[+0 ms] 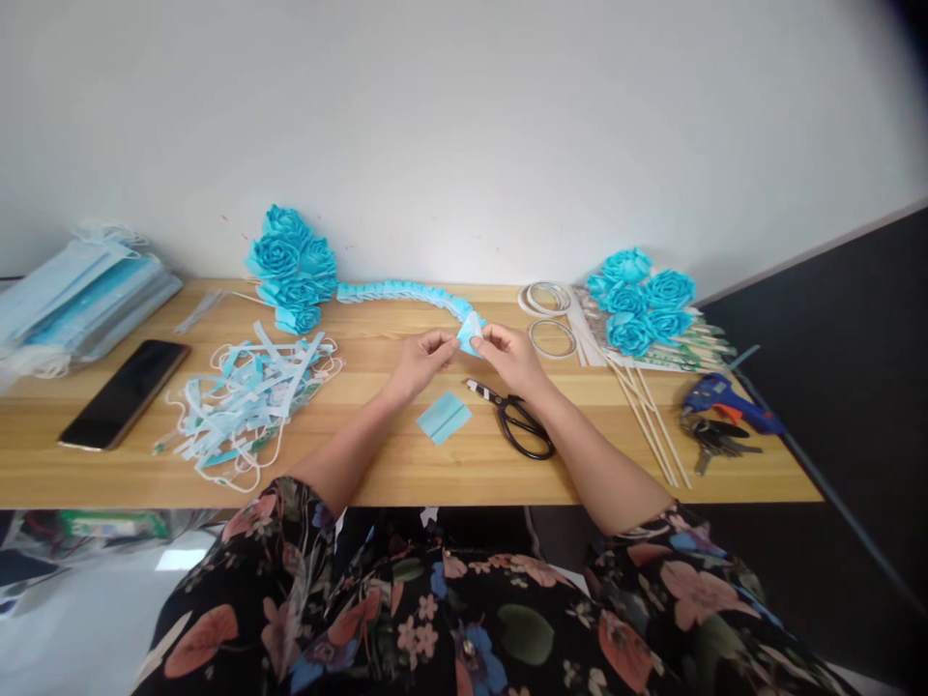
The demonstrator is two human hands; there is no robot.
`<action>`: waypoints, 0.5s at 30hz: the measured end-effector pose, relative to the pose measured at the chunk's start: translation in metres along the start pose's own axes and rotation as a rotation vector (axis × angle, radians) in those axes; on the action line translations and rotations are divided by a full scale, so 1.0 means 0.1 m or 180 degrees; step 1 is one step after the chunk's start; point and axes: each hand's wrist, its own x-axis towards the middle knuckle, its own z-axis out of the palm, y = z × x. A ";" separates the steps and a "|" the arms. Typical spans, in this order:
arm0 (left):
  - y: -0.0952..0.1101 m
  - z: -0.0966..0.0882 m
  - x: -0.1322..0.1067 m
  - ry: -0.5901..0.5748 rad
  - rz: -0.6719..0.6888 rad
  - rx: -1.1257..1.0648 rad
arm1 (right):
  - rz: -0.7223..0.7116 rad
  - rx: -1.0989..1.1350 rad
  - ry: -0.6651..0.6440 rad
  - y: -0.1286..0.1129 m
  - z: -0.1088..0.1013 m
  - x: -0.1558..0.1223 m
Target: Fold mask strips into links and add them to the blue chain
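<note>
My left hand (429,356) and my right hand (513,356) meet above the middle of the table, pinching a small piece of light-blue mask fabric (468,338) between the fingertips. Just behind it curves a long row of folded blue pieces (406,290). A flat blue square of fabric (444,418) lies below my hands. Black-handled scissors (523,425) rest beside my right forearm, their blades toward the square and partly wrapped in something white.
Blue fabric roses (290,261) stand back left, more roses (629,298) back right. Cut strips (250,396), a phone (125,394) and stacked masks (87,300) lie left. To the right are tape rings (552,338), wooden sticks (652,425), a glue gun (729,401) and keys (714,443).
</note>
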 end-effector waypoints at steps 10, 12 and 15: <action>0.02 -0.01 0.00 -0.0030 -0.0024 0.0117 | -0.0011 -0.0059 -0.0096 0.00 0.01 -0.01; 0.00 0.00 0.01 -0.0082 -0.0042 0.0118 | -0.0021 -0.0106 -0.0127 -0.01 0.02 -0.02; -0.03 0.01 0.01 -0.0100 -0.0008 0.0060 | -0.0031 -0.0159 -0.0142 -0.01 0.03 -0.02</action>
